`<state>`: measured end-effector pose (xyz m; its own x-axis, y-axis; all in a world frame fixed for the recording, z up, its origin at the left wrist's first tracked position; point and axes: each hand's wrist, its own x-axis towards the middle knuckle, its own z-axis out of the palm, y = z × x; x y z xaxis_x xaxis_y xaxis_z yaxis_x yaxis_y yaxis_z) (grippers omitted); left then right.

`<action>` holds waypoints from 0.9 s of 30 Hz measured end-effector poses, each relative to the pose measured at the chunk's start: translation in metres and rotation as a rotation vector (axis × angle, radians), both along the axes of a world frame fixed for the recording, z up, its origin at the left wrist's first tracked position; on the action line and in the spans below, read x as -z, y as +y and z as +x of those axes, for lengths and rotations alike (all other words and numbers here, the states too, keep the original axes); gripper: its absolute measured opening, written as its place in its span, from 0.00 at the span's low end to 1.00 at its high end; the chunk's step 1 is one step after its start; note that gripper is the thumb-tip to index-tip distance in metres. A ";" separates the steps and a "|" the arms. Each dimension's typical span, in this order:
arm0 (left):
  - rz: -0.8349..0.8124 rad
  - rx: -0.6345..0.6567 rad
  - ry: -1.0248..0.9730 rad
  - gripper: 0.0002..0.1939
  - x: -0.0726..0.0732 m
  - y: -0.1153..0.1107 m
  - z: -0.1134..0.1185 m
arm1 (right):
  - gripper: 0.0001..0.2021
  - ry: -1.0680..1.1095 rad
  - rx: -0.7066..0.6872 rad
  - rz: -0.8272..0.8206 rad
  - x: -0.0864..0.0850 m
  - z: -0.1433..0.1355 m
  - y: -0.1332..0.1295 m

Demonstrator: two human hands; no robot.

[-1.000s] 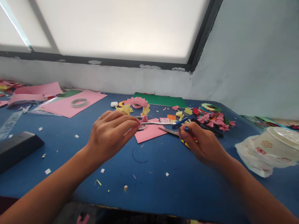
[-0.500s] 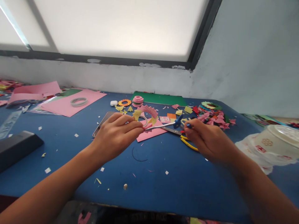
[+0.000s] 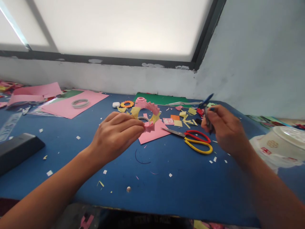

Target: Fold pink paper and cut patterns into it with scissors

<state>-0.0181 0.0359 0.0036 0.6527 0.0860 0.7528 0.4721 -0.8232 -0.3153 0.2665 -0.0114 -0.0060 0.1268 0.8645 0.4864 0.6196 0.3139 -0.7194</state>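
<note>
My left hand (image 3: 119,133) is closed on a folded-paper ring (image 3: 152,108) of pink and yellow pieces, raised over the blue table. Within the ring's opening, a pale circular band (image 3: 145,119) shows. To the right, my right hand (image 3: 222,127) grips a blue-and-silver tool (image 3: 206,102), partly hidden by the fingers, with its silver end pointing left. Scissors (image 3: 199,143) with one red and one yellow handle lie on the table between my hands. Under the ring rests a pink sheet (image 3: 158,131).
Yellow scraps (image 3: 192,111), an orange ring (image 3: 127,104) and a green sheet (image 3: 162,99) lie toward the back. A grey tape roll (image 3: 80,103) sits on pink paper at left. A black object (image 3: 20,151) is nearer. A white container (image 3: 278,146) stands at right.
My right hand has moved right and the blue-and-silver tool has come away from the paper ring, swinging upward. More of the scissors now shows. My left hand still holds the ring.
</note>
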 end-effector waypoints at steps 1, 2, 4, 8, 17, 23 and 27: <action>-0.001 0.015 -0.013 0.05 0.000 -0.001 0.000 | 0.13 -0.003 -0.031 -0.134 0.004 -0.001 0.005; -0.005 0.029 -0.022 0.06 0.000 -0.002 0.001 | 0.14 -0.026 -0.103 -0.295 0.010 -0.002 0.010; -0.026 0.054 -0.035 0.06 0.001 -0.006 0.002 | 0.14 -0.105 -0.279 -0.608 0.022 -0.009 0.016; -0.080 0.106 -0.037 0.06 0.004 -0.013 0.005 | 0.16 -0.296 -0.310 -0.707 0.041 -0.024 0.020; -0.081 0.125 0.002 0.06 0.006 -0.025 0.011 | 0.19 0.014 -0.437 -0.348 0.018 -0.044 -0.010; -0.100 0.115 0.020 0.04 0.010 -0.028 0.015 | 0.12 0.412 -0.627 -0.379 0.016 -0.063 -0.026; -0.117 0.126 0.018 0.04 0.012 -0.030 0.016 | 0.09 0.423 -0.641 -0.417 0.019 -0.064 -0.021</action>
<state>-0.0019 0.0056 -0.0079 0.6768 0.0892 0.7308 0.3583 -0.9071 -0.2211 0.2025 -0.0328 -0.0253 -0.3467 0.9280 0.1364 0.0692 0.1704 -0.9830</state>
